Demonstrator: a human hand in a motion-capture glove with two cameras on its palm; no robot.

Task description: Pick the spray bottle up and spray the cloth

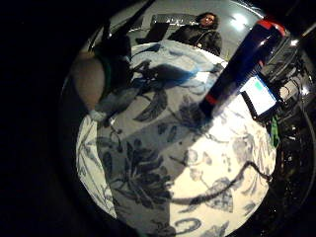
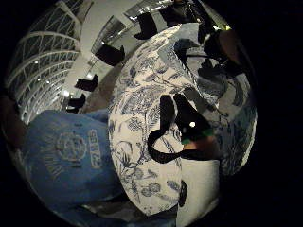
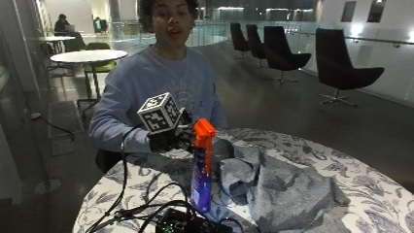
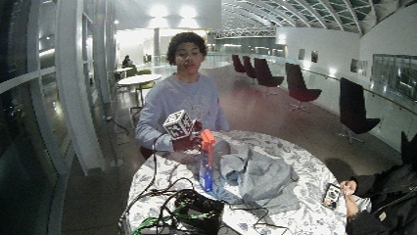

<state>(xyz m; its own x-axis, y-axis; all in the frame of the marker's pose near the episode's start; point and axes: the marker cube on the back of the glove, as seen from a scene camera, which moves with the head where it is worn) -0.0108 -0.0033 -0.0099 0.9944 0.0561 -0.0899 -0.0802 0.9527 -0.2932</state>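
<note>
Bottle (image 3: 202, 167) stands upright on tabletop (image 3: 362, 179), beside cloth (image 3: 284, 187). Right hand (image 3: 169, 140) sits behind its orange head; we cannot tell whether the fingers are apart. Risk: a high, off-centre grab may tip this tall bottle.

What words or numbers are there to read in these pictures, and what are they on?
Sweatshirt: a round crest with lettering on the chest, too blurred to read.
Spray bottle: no readable label shows.
Phone lying on the table: its screen is lit, but any text is too small to read.
No other writing shows.
</note>
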